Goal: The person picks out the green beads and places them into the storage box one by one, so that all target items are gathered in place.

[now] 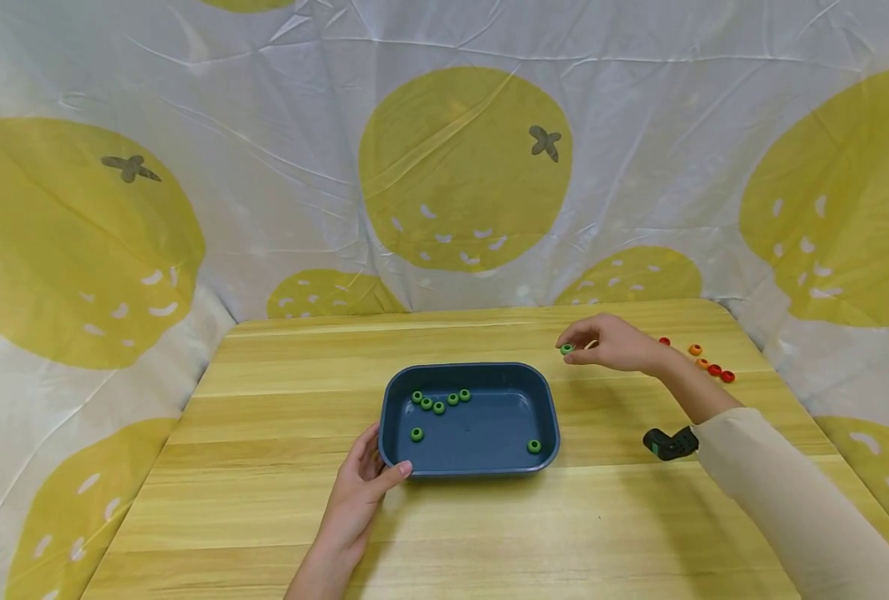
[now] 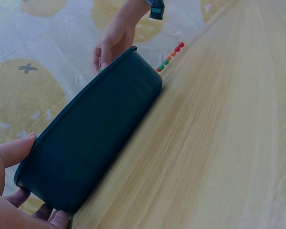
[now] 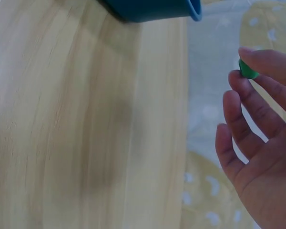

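A dark blue rectangular basin (image 1: 466,460) stands on the wooden table, with several green beads (image 1: 439,407) scattered on its floor. My left hand (image 1: 352,492) grips its near left corner, thumb over the rim and fingers against the outer wall; the left wrist view shows this wall (image 2: 95,124) from the side. Above the table, just beyond the basin's right end, my right hand (image 1: 615,343) pinches one green bead (image 1: 567,350) between thumb and fingertips. In the right wrist view that bead (image 3: 248,70) is partly covered by the thumb, and the other fingers are loosely bent.
Red beads (image 1: 715,370) and orange beads (image 1: 695,350) lie at the table's far right, partly behind the right forearm. Green beads (image 2: 166,62) show among them in the left wrist view. A patterned cloth (image 1: 287,208) hangs along the table's back and sides.
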A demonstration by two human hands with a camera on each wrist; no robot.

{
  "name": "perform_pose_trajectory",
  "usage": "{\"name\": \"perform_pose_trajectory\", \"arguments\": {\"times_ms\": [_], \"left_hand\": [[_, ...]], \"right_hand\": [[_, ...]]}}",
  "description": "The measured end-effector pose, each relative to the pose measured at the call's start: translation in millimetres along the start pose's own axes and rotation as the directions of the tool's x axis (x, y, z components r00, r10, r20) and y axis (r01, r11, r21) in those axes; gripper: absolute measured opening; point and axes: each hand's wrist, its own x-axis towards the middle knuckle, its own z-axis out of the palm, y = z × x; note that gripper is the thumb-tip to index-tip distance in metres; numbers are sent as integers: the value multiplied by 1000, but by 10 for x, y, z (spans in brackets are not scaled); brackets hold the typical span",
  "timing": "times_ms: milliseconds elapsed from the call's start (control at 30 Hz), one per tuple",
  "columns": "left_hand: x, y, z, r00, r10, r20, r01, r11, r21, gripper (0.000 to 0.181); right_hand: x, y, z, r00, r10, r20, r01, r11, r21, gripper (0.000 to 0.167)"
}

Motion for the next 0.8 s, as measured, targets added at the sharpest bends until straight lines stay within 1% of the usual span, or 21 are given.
{"name": "perform_pose_trajectory", "arguments": {"times_ms": [267, 333, 533, 700, 800], "left_hand": [[-24, 3, 10, 1000, 19, 18, -19, 1000, -23, 83], [-29, 4, 12, 1000, 23, 21, -22, 999, -27, 83], [-19, 2, 2, 1000, 13, 9, -13, 999, -37, 83], [-13, 1, 1, 1000, 11, 13, -10, 999, -30, 84], [-10, 1, 0, 1000, 8, 10, -8, 1000, -28, 84]], "right_hand": [[131, -95, 75, 997, -72, 26, 71, 997, 8, 26], [164, -128, 89, 996, -80, 35, 79, 997, 15, 25], [266, -256, 118, 992, -104, 71, 101, 994, 35, 22], [351, -368, 151, 988, -122, 93, 120, 992, 33, 21], [413, -430, 185, 982, -149, 114, 146, 989, 34, 21]]}}
